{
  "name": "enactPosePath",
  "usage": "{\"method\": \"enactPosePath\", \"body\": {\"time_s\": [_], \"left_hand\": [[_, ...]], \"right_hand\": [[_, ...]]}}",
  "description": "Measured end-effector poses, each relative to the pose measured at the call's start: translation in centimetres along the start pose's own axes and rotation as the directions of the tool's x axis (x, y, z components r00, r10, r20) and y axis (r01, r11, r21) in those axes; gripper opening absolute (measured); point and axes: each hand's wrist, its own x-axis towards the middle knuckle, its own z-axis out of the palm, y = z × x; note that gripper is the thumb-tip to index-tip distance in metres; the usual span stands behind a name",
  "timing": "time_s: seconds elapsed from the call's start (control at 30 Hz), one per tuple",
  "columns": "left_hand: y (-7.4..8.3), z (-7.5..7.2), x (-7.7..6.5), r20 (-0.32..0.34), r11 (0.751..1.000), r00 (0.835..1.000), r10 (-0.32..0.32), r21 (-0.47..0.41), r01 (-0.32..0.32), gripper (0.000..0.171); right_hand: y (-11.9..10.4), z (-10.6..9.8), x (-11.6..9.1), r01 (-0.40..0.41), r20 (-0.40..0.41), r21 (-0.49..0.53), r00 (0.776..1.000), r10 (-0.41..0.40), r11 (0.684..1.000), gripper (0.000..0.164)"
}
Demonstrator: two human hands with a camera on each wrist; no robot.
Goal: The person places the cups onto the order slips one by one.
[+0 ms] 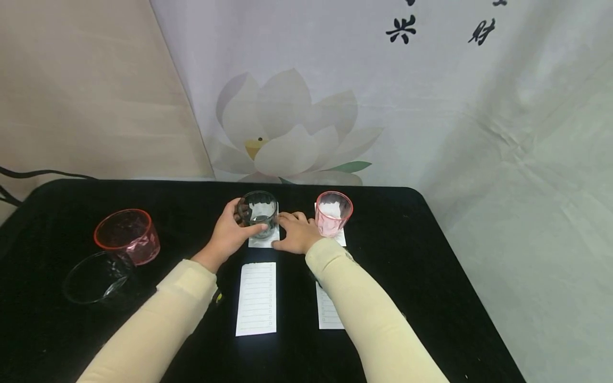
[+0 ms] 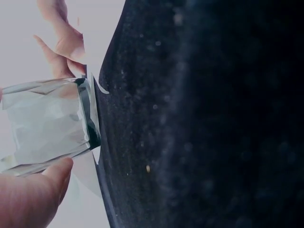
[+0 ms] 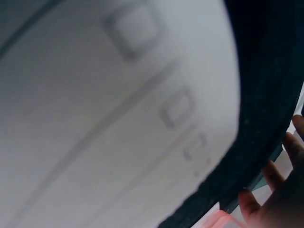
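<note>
My left hand (image 1: 229,234) grips a clear grey glass tumbler (image 1: 261,205), thumb at the near side and fingers round its left. Under the tumbler lies a white paper slip (image 1: 258,242). From the right, my right hand (image 1: 298,234) reaches to the slip's edge beside the tumbler, fingers loosely extended; whether they touch the glass I cannot tell. The left wrist view shows the tumbler (image 2: 47,118) side-on, with the left thumb (image 2: 57,175) against it. A pink glass tumbler (image 1: 333,215) stands on another slip just right of my right hand.
On the left of the black table (image 1: 397,255) stand another pink tumbler (image 1: 143,247) and a dark clear tumbler (image 1: 88,282). Nearer me lie a lined checklist sheet (image 1: 257,300) and a second one (image 1: 328,311), partly under my right forearm. A cloth backdrop (image 1: 431,106) hangs behind.
</note>
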Motion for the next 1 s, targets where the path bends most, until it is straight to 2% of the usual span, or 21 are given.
{"method": "enactPosePath", "body": {"time_s": [0.3, 0.6, 0.8, 1.0], "left_hand": [[0.2, 0.2, -0.1, 0.007, 1.000, 1.000, -0.002, 0.010, 0.002, 0.091], [0.5, 0.5, -0.1, 0.003, 1.000, 1.000, -0.002, 0.026, 0.002, 0.090], [0.8, 0.6, -0.1, 0.006, 1.000, 1.000, 0.014, 0.028, -0.014, 0.090], [0.8, 0.6, -0.2, 0.010, 0.999, 0.999, 0.035, 0.022, -0.035, 0.090]], "right_hand": [[0.2, -0.1, -0.2, -0.006, 0.004, 0.014, 1.000, 0.006, 1.000, 0.072], [0.7, 0.3, -0.3, 0.028, -0.043, 0.031, 0.999, -0.026, 0.999, 0.074], [0.6, -0.4, -1.0, 0.035, -0.051, 0.109, 0.998, -0.030, 0.993, 0.073], [0.6, -0.8, -1.7, 0.051, -0.071, 0.228, 0.997, -0.036, 0.972, 0.071]]}}
